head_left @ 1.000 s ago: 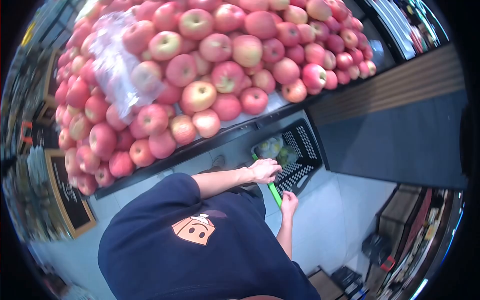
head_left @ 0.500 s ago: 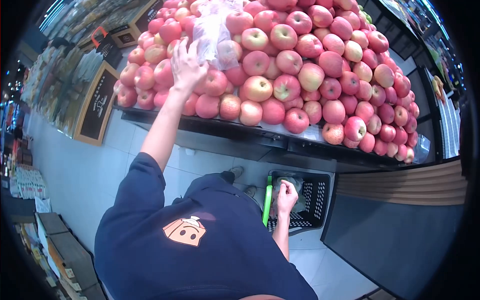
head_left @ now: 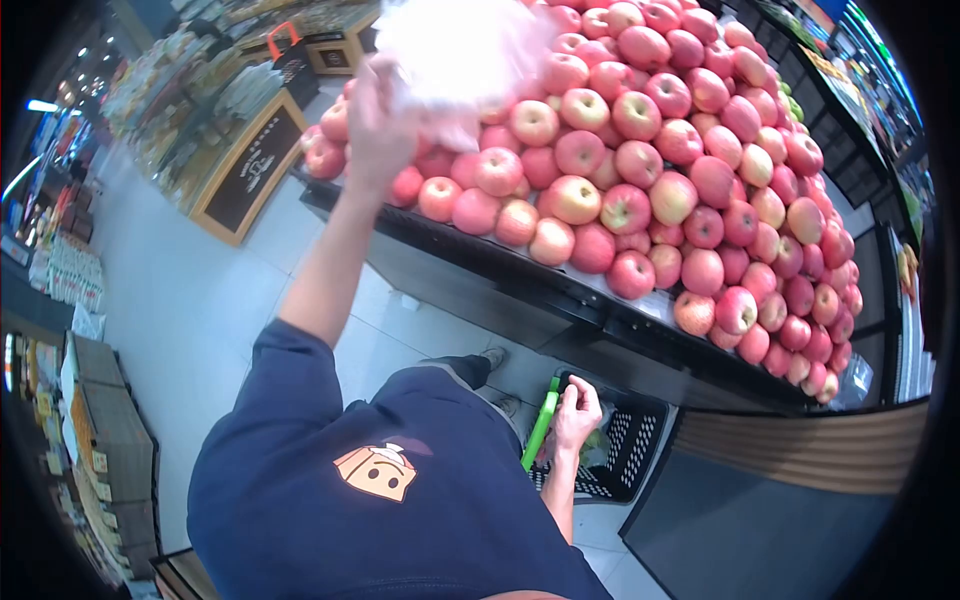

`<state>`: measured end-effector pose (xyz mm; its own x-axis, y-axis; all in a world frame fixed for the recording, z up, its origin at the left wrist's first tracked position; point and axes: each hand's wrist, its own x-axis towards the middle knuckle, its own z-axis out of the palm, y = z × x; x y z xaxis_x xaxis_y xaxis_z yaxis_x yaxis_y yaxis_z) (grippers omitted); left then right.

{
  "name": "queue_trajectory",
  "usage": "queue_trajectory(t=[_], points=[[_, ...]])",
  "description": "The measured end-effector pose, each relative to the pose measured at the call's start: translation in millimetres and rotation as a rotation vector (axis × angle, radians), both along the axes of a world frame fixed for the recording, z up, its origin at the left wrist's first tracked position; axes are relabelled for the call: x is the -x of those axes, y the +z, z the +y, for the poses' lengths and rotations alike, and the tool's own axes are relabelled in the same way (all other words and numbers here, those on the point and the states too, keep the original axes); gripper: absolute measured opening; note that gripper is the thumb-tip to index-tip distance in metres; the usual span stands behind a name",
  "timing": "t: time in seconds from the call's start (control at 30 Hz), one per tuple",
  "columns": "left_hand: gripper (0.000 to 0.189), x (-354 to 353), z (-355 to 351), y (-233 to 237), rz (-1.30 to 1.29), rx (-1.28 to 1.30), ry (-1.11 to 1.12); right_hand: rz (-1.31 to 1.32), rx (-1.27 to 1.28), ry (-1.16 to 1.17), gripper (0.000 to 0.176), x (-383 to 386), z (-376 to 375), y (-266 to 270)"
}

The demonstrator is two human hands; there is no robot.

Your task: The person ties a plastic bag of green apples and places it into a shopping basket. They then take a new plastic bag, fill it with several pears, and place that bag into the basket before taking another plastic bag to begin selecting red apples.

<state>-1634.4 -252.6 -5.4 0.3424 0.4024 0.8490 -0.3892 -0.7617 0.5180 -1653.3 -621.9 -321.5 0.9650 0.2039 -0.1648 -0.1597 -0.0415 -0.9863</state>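
Note:
My left hand is blurred at the left side of a heap of red apples. Its fingers appear closed on the edge of a clear plastic bag, which shines bright white and smears over the apples behind it. Lower down, my right hand is closed, thumb against curled fingers, above a black shopping basket. Whatever those fingers hold is hidden. Just left of that hand is the basket's green handle. Inside the basket, partly hidden, lies something greenish.
The black edge of the apple stand runs between me and the fruit. To the left stands a wood-framed chalkboard sign before packaged goods. A dark panelled counter is at lower right, shelves at lower left.
The plastic bag, previously lying on the apples beside my spread left hand, is now lifted and blurred with that hand. My view has turned, so the apple stand sits further right and tilted.

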Motion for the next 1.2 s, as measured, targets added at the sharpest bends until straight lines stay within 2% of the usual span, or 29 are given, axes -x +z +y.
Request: queue_trajectory(t=[0.03, 0.07, 0.1, 0.13, 0.17, 0.23, 0.3, 0.33, 0.4, 0.47, 0.57, 0.67, 0.7, 0.73, 0.77, 0.83, 0.9, 0.97, 1.03, 1.1, 1.2], points=[[0.043, 28.0, -39.9, 0.4, 0.214, -0.046, 0.119, -0.074, -0.057, 0.043, 0.021, -1.4, 6.9, 12.5], [0.041, 50.0, -52.0, -11.1, 0.272, -0.336, 0.24, -0.144, -0.117, 0.089, 0.031, -2.7, 15.8, 26.6], [0.033, 68.6, -69.4, -28.6, 0.316, -0.134, -0.007, -0.209, -0.182, 0.133, 0.042, -2.6, 25.4, 41.9], [0.029, 88.2, -89.1, -41.3, 0.432, -0.095, -0.007, -0.194, -0.278, 0.223, 0.066, -1.2, 34.7, 59.6], [0.026, 105.5, -104.9, -51.7, 0.543, -0.05, -0.005, -0.226, -0.305, 0.295, 0.082, 0.8, 44.3, 85.0], [0.02, 125.2, -118.1, -68.3, 0.657, 0.128, 0.027, -0.278, -0.358, 0.409, 0.095, 1.8, 59.8, 104.5], [0.021, 152.9, -130.5, -112.0, 0.747, 0.171, 0.016, -0.458, -0.365, 0.554, 0.104, 3.1, 76.6, 116.9], [0.021, 164.8, -136.0, -113.8, 0.807, 0.238, 0.021, -0.581, -0.256, 0.712, 0.112, -0.5, 87.2, 126.6], [0.028, 181.6, -131.0, -127.2, 0.826, 0.322, 0.063, -0.396, -0.302, 0.921, 0.115, 9.8, 106.8, 137.7], [0.031, 189.7, -119.7, -117.7, 0.839, 0.385, 0.145, -0.24, -0.416, 1.086, 0.115, 16.3, 126.8, 132.3], [0.036, 197.6, -95.7, -118.6, 0.829, 0.416, 0.134, -0.183, -0.369, 1.157, 0.119, 31.7, 153.9, 128.3], [0.03, 206.3, -75.7, -124.6, 0.788, 0.339, 0.007, -0.36, -0.249, 1.12, 0.084, 45.8, 189.6, 124.1], [0.029, 212.2, -65.0, -126.0, 0.79, 0.334, 0.044, -0.409, -0.189, 1.094, 0.074, 49.5, 196.6, 125.2], [0.029, 221.0, -50.6, -124.8, 0.796, 0.334, 0.072, -0.319, -0.199, 1.014, 0.055, 58.9, 209.2, 135.5], [0.029, 227.4, -32.6, -123.7, 0.801, 0.33, 0.092, -0.329, -0.133, 0.954, 0.047, 63.9, 220.4, 145.7], [0.032, 240.7, -5.8, -95.4, 0.846, 0.381, 0.147, -0.293, -0.127, 0.818, 0.045, 70.7, 240.8, 151.1], [0.029, 256.5, 27.5, -79.3, 0.842, 0.257, 0.142, -0.371, -0.2, 0.627, 0.046, 72.6, 261.0, 148.3], [0.028, 268.9, 60.4, -86.7, 0.821, 0.171, 0.176, -0.278, -0.372, 0.448, 0.044, 76.0, 276.6, 157.5], [0.026, 283.5, 88.6, -95.1, 0.862, 0.134, 0.235, -0.283, -0.32, 0.333, 0.038, 74.2, 280.2, 160.7], [0.023, 293.2, 117.3, -101.3, 0.957, 0.11, 0.321, -0.164, -0.306, 0.297, 0.033, 77.2, 274.2, 161.0], [0.016, 291.7, 134.8, -90.3, 0.815, 0.422, 0.175, -0.089, -0.213, 0.315, 0.028, 78.3, 264.6, 160.8]])
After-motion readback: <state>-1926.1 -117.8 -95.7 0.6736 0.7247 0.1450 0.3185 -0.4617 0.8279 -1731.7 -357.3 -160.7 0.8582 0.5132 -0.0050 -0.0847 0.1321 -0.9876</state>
